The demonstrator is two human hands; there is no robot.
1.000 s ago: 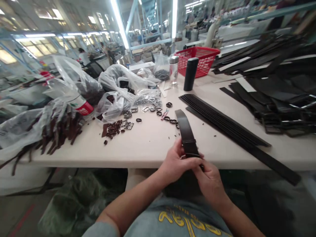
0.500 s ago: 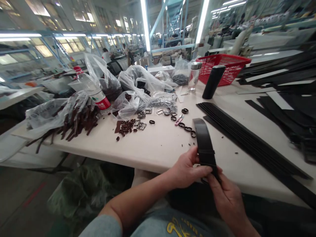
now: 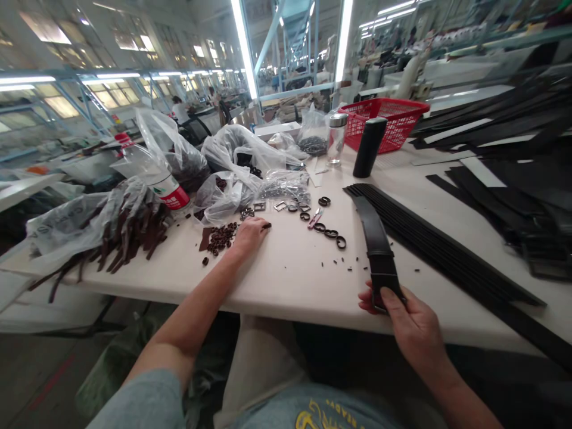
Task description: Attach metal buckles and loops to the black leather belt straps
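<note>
My right hand (image 3: 415, 316) is closed around a black leather belt (image 3: 373, 229) near its lower end, thumb on top. A belt loop band crosses this strap, and its far end reaches over the table. My left hand (image 3: 251, 235) is low over the tabletop, fingers closed on a small dark belt loop (image 3: 267, 226). Beside that hand lie a pile of small brown loops (image 3: 221, 238) and metal buckles (image 3: 259, 207), partly covered by it. Between the hands are several black loops (image 3: 331, 233) and a pink-handled cutter (image 3: 315, 218).
Black straps (image 3: 429, 256) lie in a stack to the right, with more straps (image 3: 496, 202) beyond. At the back stand a black bottle (image 3: 370, 148), a glass bottle (image 3: 336, 140) and a red basket (image 3: 388, 122). Plastic bags (image 3: 236, 149) and brown strips (image 3: 134, 220) fill the left.
My left hand has let go of the belt and moved left to the belt loop near the buckles. My right hand alone now holds the belt. The view has shifted slightly right.
</note>
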